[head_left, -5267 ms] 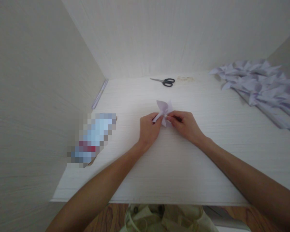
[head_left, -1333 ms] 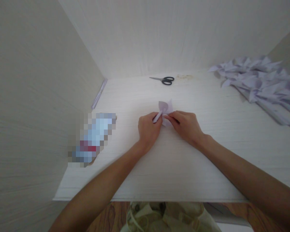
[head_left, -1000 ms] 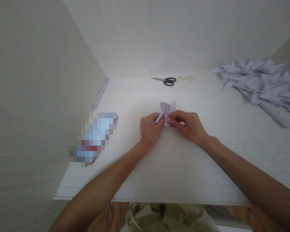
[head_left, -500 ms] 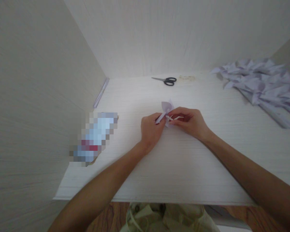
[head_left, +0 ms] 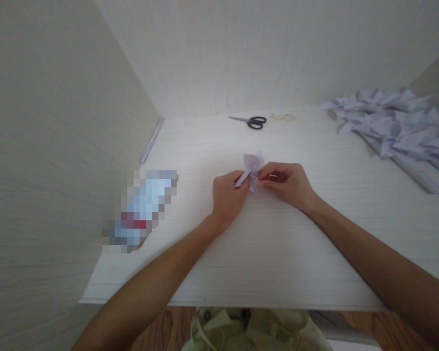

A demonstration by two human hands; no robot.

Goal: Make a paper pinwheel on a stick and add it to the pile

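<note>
The paper pinwheel (head_left: 251, 161), pale lilac with pointed petals, sits at the middle of the dial, held between two hands over the tabletop (head_left: 263, 263).

From about half past seven, the left hand (head_left: 230, 201) closes around it, thumb and fingers pressed together, with a rolled paper stem (head_left: 242, 178) poking out above the forefinger and slanting up toward one o'clock.

From between three and four o'clock, the right hand (head_left: 287, 184) brings thumb and fingertips together to pinch a thin white strip (head_left: 255, 178) at the pinwheel's near right side; the strip is small and blurred, and where it ends among the folds I cannot tell.

At twelve o'clock lie scissors (head_left: 247, 120) with black handles, blades toward nine o'clock. Just beside them, near one o'clock, is a faint yellowish patch (head_left: 282, 117). Toward half past two, a heap of similar paper pinwheels (head_left: 395, 129) spreads, stems toward four o'clock. Near half past nine, slim paper rolls (head_left: 151, 141) rest along the wall (head_left: 76, 122). Toward half past eight lies a pixelated object (head_left: 144, 207).
</note>
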